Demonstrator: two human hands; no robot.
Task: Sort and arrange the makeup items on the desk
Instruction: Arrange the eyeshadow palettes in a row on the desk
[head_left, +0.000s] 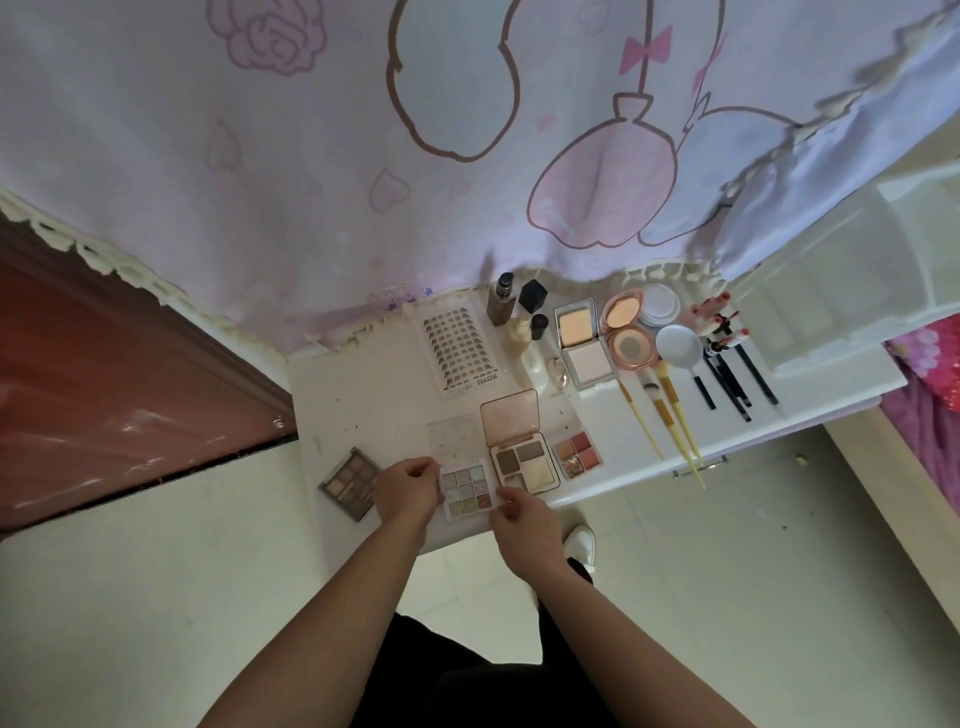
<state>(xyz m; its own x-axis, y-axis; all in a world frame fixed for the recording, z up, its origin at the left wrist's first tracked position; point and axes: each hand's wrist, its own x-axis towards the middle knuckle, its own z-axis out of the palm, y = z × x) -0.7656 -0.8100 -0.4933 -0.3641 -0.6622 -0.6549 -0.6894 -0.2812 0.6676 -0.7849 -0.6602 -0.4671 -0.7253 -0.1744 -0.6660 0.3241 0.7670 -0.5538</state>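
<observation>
The left hand pinches the left edge of a pastel eyeshadow palette, and the right hand pinches its lower right corner. The palette lies open at the near edge of the white desk, at lower centre of the frame. An open brown palette sits just to its right and a dark palette to its left. Yellow-handled brushes lie further right.

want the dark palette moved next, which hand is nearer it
Left. The left hand is just beside the dark palette; the right hand is beyond the pastel palette, farther off.
</observation>
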